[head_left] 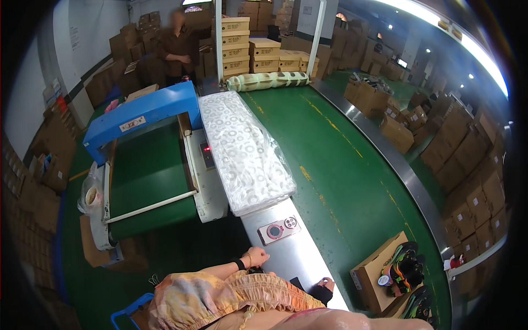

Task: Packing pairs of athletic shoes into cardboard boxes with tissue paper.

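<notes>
My left hand (257,257) is curled closed at the near edge of the steel table (300,250). A bracelet and a black band circle its wrist, and its palm is hidden. Farther right along the steel lies my right hand (326,284), its fingers bent in and a black cuff at its wrist; whatever it holds, if anything, does not show. Between the hands is a small dark flat object (297,283). Ahead of my left hand a phone (278,230) with a round ring lies on the steel. Beyond it stretches a long plastic-wrapped, white patterned block (245,154).
A blue arch-shaped machine (143,118) with a green belt stands at left. On the green conveyor (335,181) at right sits an open shoe box (379,269) with dark shoes (406,269). Stacked shoe boxes (235,47) and a person (179,49) are at the far end.
</notes>
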